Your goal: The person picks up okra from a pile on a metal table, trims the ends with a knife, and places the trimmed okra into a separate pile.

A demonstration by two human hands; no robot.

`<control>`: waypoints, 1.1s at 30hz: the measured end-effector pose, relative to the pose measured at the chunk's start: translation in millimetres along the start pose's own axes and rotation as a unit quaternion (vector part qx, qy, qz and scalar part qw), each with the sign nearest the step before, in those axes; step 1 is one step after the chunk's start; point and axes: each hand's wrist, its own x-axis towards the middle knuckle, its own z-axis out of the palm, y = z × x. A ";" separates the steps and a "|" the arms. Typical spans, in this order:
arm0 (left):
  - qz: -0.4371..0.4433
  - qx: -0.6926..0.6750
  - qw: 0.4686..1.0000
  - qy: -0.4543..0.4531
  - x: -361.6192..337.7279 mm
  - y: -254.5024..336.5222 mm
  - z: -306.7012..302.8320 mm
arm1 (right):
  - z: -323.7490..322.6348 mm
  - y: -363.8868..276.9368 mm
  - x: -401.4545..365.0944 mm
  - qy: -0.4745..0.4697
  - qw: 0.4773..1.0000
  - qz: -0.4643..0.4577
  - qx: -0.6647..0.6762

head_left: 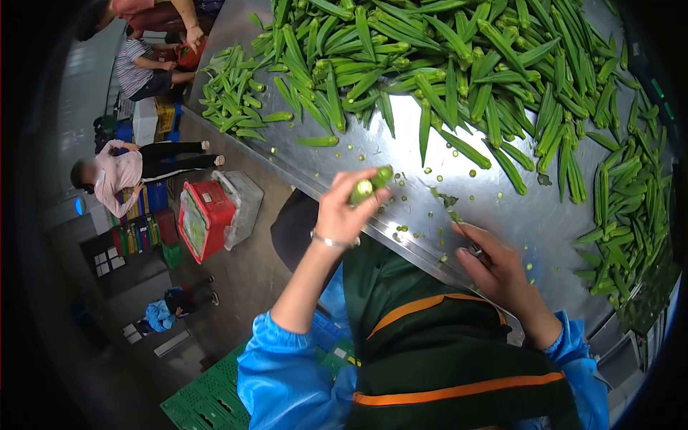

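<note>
My left hand [344, 209] is closed around okra pods [364, 188], their cut ends facing up, above the near edge of the metal table [301, 161]. To its right, my right hand [491, 265] is wrapped round the dark handle of a small knife [473, 249]; the blade is hard to make out. Between the hands, small cut okra ends [401, 228] and a dark leafy scrap [449, 201] lie on the metal. A large pile of okra [430, 57] covers the far side of the table.
Smaller okra piles lie at the table's left [233, 89] and right [627, 208]. On the floor at left stand a red crate [204, 218] and a whitish container [244, 208]. Several people are beyond, and green crates [208, 394] sit below.
</note>
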 end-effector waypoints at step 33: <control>-0.071 0.021 0.996 0.057 25.4 -51.4 -65.7 | 14.5 6.4 22.8 -0.154 0.980 0.107 -0.071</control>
